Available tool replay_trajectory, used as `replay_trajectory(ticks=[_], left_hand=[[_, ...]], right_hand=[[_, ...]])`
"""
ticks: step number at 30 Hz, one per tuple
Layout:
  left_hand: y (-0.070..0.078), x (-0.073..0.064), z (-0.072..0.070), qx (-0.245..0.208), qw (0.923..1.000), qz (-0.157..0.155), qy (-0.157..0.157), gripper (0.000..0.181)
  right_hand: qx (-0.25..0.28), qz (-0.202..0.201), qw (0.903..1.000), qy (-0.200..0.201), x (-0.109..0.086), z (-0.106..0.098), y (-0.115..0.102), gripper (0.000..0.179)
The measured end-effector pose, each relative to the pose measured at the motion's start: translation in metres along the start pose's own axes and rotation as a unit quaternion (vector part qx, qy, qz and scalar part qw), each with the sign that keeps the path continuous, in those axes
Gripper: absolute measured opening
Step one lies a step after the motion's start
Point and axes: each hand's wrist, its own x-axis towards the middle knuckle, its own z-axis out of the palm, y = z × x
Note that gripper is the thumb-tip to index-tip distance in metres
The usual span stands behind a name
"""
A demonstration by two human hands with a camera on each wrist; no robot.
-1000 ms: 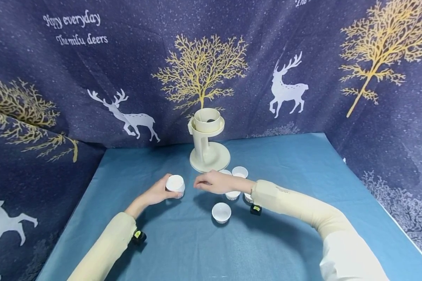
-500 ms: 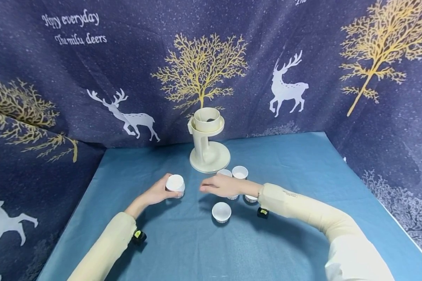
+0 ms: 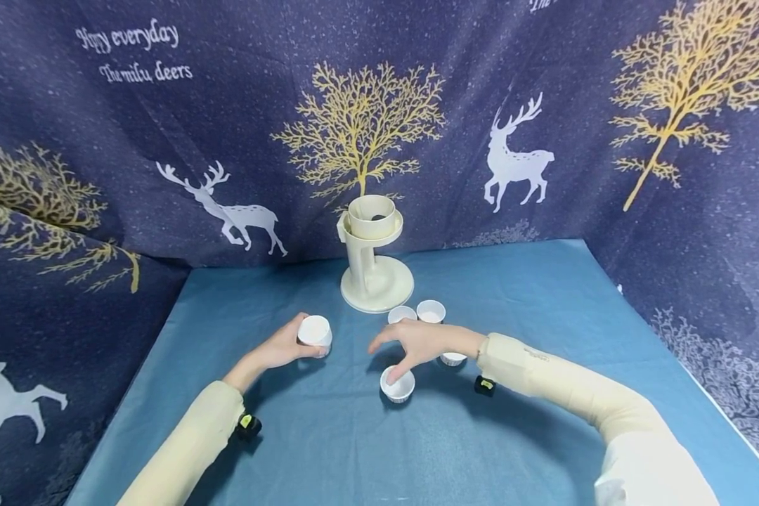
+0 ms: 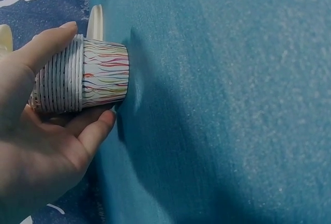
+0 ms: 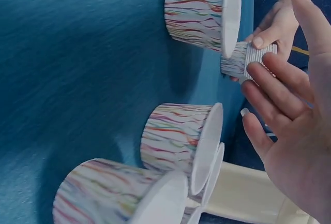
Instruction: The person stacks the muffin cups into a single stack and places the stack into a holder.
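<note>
My left hand point(image 3: 284, 344) grips a nested stack of paper baking cups point(image 3: 315, 332), thumb on one side and fingers on the other. In the left wrist view the stack point(image 4: 105, 74) shows many rims and colourful wavy stripes. My right hand point(image 3: 422, 341) hovers with fingers spread, holding nothing. Its thumb overlaps a single baking cup point(image 3: 403, 391) in the head view; contact cannot be told. In the right wrist view, that striped cup point(image 5: 194, 14) stands apart from the palm. More single cups point(image 3: 431, 311) stand behind and under the right forearm, partly hidden.
A cream stand point(image 3: 377, 288) with a round base holds a cream cup-shaped holder point(image 3: 372, 216) in its ring, behind the cups. Blue cloth point(image 3: 329, 450) covers the table. A dark curtain point(image 3: 240, 126) printed with deer and trees hangs at the back.
My right hand has drawn back to the right, and its fingers have spread, with the thumb now over the nearest single cup. The left hand and its stack stay in place.
</note>
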Motion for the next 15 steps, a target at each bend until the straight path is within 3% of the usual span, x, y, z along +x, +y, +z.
replay_trajectory(ticks=[8, 15], left_hand=[[0.002, -0.002, -0.001, -0.002, 0.9999, 0.011, -0.002, 0.062], [0.003, -0.002, -0.001, -0.007, 1.0, -0.002, -0.002, 0.065]], right_hand=[[-0.02, -0.006, 0.9996, -0.017, -0.008, 0.005, 0.003, 0.067], [-0.018, -0.01, 0.9996, -0.018, -0.012, 0.012, 0.005, 0.065]])
